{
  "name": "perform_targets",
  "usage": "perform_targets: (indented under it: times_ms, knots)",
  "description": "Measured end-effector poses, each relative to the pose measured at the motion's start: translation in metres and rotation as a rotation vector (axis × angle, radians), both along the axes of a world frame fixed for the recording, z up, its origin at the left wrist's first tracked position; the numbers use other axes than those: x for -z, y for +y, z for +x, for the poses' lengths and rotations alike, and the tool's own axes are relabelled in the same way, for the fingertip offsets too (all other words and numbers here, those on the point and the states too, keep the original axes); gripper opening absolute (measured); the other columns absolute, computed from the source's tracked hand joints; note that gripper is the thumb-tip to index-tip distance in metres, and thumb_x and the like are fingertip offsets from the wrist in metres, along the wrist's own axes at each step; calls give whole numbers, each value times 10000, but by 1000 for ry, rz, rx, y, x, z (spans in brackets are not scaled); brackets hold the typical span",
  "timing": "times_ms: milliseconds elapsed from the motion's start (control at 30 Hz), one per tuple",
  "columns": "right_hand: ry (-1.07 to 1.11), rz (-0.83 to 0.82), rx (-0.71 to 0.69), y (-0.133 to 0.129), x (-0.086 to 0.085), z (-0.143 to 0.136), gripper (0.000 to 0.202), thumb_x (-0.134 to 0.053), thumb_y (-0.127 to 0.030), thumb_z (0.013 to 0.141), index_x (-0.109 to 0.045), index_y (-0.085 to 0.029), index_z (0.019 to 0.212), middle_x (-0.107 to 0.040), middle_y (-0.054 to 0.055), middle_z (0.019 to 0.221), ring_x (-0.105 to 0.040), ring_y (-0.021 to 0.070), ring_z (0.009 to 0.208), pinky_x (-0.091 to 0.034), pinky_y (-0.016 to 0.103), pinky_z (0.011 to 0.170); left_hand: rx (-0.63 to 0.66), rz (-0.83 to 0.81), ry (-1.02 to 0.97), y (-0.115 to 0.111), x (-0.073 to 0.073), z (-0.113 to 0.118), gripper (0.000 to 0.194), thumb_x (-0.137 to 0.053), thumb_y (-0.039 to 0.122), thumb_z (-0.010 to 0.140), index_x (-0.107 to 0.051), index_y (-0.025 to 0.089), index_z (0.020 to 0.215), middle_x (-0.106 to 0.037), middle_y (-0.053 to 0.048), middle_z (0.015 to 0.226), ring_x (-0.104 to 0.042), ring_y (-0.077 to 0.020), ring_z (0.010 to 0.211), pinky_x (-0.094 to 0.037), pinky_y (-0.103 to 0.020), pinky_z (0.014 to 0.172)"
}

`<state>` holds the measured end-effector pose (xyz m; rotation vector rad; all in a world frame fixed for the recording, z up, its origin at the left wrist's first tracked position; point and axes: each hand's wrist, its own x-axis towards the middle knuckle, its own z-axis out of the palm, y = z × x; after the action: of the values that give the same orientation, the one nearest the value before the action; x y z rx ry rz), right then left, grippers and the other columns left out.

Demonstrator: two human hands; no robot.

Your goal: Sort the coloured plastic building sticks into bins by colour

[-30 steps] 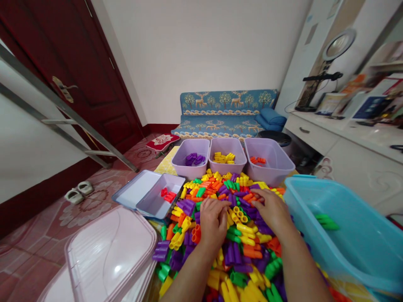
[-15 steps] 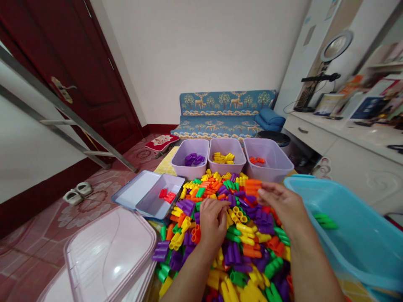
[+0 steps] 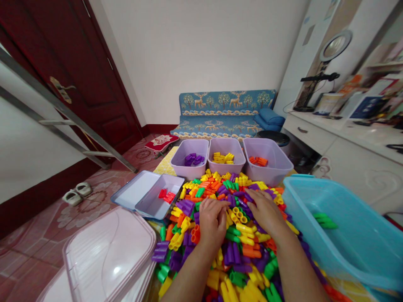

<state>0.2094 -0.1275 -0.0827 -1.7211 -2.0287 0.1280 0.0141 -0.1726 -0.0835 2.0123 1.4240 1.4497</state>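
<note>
A large heap of plastic tube-shaped building blocks [image 3: 233, 253] in purple, yellow, orange, green and red lies in front of me. My left hand [image 3: 213, 216] rests on the middle of the heap, fingers loosely bent and apart from the thumb, holding nothing that I can see. Over the heap's right side, my right hand [image 3: 264, 209] reaches down with its fingers apart, touching purple blocks. Behind the heap stand a lilac bin with purple blocks [image 3: 189, 171], one with yellow blocks [image 3: 226, 168] and one with orange blocks [image 3: 270, 174].
A blue tub [image 3: 352, 243] with green blocks is at the right. At the left, a small open box [image 3: 147, 205] holds red blocks, near stacked pale lids [image 3: 110, 251]. Beyond are a patterned sofa [image 3: 220, 121], a ladder [image 3: 63, 113] and a white cabinet [image 3: 352, 155].
The orange block has left my right hand, and more orange shows in the right lilac bin. My right hand has come down onto the heap. My left hand stays put.
</note>
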Motion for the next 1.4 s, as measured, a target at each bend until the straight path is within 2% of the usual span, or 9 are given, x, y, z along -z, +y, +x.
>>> perform_targets:
  times_ms: [267,400,533,800,933,1100,1233,1300,1400]
  knots:
    - [130,-123,3,-3,-7,-1,348,-553,-142,771,-693,-208,1083,-692,88,1005,-652,232,913,-500,377,840,0,9,-6,1,1,0,255,-513,78,852,-693,236,941,-708,-8,858,-601,-188,873,-391,-385,910]
    - [535,-165,-78,-9,-21,-15,262,-554,-249,792,-696,-188,1004,-716,74,951,-665,219,869,-533,358,770,1,10,-27,-1,1,0,228,-564,189,880,-654,243,1082,-704,-19,943,-599,-199,934,-379,-400,949]
    - [910,-279,-182,-18,-34,-36,304,-628,-355,753,-680,-196,1007,-714,62,977,-672,223,902,-567,334,706,18,12,-18,-2,3,-2,380,-622,304,863,-575,237,1234,-684,-48,1046,-589,-226,1010,-381,-422,979]
    - [803,-204,-220,-22,-36,-47,173,-638,-292,741,-697,-197,873,-718,49,914,-661,207,891,-540,337,804,-49,77,-32,2,11,-1,249,-618,238,872,-658,229,1118,-692,-41,941,-611,-198,919,-434,-404,932]
    - [772,-142,-119,-21,-39,-40,207,-623,-347,759,-709,-199,875,-723,59,900,-663,217,869,-538,337,770,-104,175,49,-3,-8,-7,219,-633,208,858,-692,267,1061,-710,-31,967,-618,-203,954,-415,-427,967]
    - [753,-132,-108,-19,-38,-33,240,-610,-383,792,-711,-205,918,-727,59,923,-660,229,881,-510,354,790,-165,376,8,-7,-55,-22,268,-593,178,882,-675,266,1122,-673,-50,1080,-614,-184,1006,-478,-341,894]
    - [761,-136,-106,-21,-40,-33,243,-612,-394,797,-716,-205,909,-730,60,917,-663,233,875,-499,360,794,-293,451,-38,34,-81,-43,292,-556,183,893,-663,244,1158,-648,-47,1070,-614,-171,987,-500,-317,889]
    - [771,-125,-107,-22,-42,-34,242,-620,-396,789,-716,-202,898,-731,60,906,-662,233,874,-498,356,793,-376,419,-47,70,-83,-57,307,-544,162,881,-663,210,1160,-630,-64,1071,-610,-181,997,-507,-329,901]
    - [785,-115,-112,-22,-41,-34,247,-620,-403,789,-713,-200,894,-729,59,903,-659,230,872,-502,345,772,-338,230,-7,114,-71,-72,438,-549,48,788,-633,165,1202,-594,-108,1132,-595,-219,1074,-495,-369,959]
